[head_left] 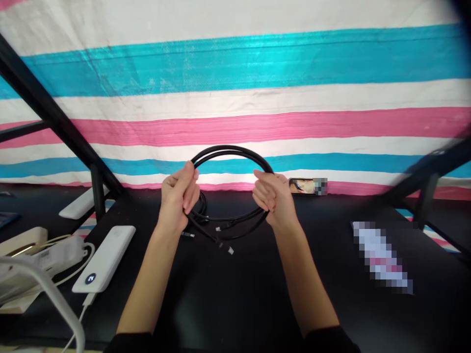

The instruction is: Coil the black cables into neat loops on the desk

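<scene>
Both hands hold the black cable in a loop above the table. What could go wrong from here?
1. The loose connector ends dangle below the black cable coil; they may snag and tangle the loops.
2. The left hand and right hand each grip only one side, so the coil could spring open if one grip slips.
3. The white power bank lies close by and might get knocked.

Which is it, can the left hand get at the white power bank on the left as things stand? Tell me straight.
Probably not yet: the left hand is closed on the coiled black cable. The table between it and the white power bank looks free, though.
</scene>
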The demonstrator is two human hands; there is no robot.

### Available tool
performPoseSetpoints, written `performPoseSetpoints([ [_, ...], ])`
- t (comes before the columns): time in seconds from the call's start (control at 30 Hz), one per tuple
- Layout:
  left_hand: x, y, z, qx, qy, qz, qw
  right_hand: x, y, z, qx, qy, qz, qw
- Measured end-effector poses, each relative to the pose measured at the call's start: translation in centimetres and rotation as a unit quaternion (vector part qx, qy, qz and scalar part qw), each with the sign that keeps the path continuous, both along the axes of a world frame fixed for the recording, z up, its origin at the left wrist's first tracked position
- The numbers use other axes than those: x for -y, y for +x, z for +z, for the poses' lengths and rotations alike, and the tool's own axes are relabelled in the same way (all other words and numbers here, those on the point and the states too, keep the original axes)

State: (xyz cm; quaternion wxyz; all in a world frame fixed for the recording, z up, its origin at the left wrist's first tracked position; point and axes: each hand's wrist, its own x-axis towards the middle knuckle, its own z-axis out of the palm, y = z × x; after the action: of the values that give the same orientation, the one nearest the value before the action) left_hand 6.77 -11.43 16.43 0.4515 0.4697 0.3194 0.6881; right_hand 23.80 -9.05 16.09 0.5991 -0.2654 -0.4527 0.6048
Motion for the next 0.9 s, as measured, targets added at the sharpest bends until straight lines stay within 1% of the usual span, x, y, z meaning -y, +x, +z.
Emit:
performPoseSetpoints([
  [0.07, -0.1, 0.4, -0.2, -0.065, -0.008, 0.003, 0.998, -0.2, 0.8, 0.4, -0.030, -0.013, -0.003, 0.999],
  [0.1, -0.2, 0.5, -0.4, -0.110, -0.011, 0.018, 0.994, -0.2, 1.2, 0.6, -0.044, -0.015, -0.001, 0.999],
  [0.17, -0.8, 0.8, -1.0, -0.190, -0.015, 0.068, 0.979, -0.1, 1.7, 0.9, -0.065, -0.004, -0.002, 0.998],
  [0.2, -1.1, 0.9, -1.4, -0.211, -0.019, 0.094, 0.973, 0.0, 1.8, 1.0, -0.071, 0.008, -0.011, 0.997],
  [0.27, -2.0, 1.2, -2.2, -0.200, -0.032, 0.132, 0.970, 0.5, 1.7, 1.0, -0.078, 0.039, -0.039, 0.995],
  [0.33, -2.5, 1.8, -3.0, -0.133, -0.077, 0.138, 0.978, 1.1, 1.3, 0.9, -0.090, 0.075, -0.063, 0.991],
  [0.4, -2.6, 2.5, -3.4, -0.037, -0.147, 0.119, 0.981, 1.5, 0.9, 0.7, -0.102, 0.108, -0.073, 0.986],
  [0.47, -2.3, 3.2, -3.4, 0.069, -0.211, 0.064, 0.973, 1.6, 0.6, 0.4, -0.109, 0.130, -0.076, 0.983],
  [0.5, -2.1, 3.6, -3.3, 0.119, -0.234, 0.018, 0.965, 1.6, 0.5, 0.2, -0.111, 0.138, -0.073, 0.981],
  [0.53, -1.9, 3.8, -3.1, 0.163, -0.252, -0.041, 0.953, 1.4, 0.4, 0.0, -0.112, 0.145, -0.064, 0.981],
  [0.6, -1.6, 3.9, -2.8, 0.220, -0.276, -0.152, 0.923, 1.1, 0.3, -0.2, -0.113, 0.153, -0.025, 0.981],
  [0.63, -1.6, 3.9, -2.7, 0.234, -0.280, -0.186, 0.912, 0.9, 0.3, -0.3, -0.107, 0.152, 0.004, 0.983],
  [0.67, -1.6, 3.7, -2.6, 0.239, -0.276, -0.204, 0.908, 0.6, 0.3, -0.3, -0.095, 0.144, 0.038, 0.984],
  [0.7, -1.8, 3.4, -2.5, 0.236, -0.263, -0.211, 0.911, 0.4, 0.3, -0.2, -0.078, 0.131, 0.066, 0.986],
  [0.73, -1.9, 3.0, -2.4, 0.227, -0.242, -0.210, 0.920, 0.1, 0.4, -0.2, -0.058, 0.115, 0.083, 0.988],
  [0.77, -2.1, 2.6, -2.3, 0.211, -0.217, -0.208, 0.930, -0.3, 0.5, -0.1, -0.036, 0.099, 0.081, 0.991],
  [0.8, -2.2, 2.1, -2.3, 0.187, -0.192, -0.206, 0.941, -0.6, 0.7, -0.1, -0.014, 0.085, 0.060, 0.994],
  [0.83, -2.3, 1.6, -2.2, 0.157, -0.172, -0.199, 0.952, -1.1, 1.0, -0.2, 0.008, 0.074, 0.022, 0.997],
  [0.9, -2.3, 0.7, -2.1, 0.079, -0.141, -0.163, 0.973, -2.0, 1.7, -0.6, 0.058, 0.059, -0.074, 0.994],
])
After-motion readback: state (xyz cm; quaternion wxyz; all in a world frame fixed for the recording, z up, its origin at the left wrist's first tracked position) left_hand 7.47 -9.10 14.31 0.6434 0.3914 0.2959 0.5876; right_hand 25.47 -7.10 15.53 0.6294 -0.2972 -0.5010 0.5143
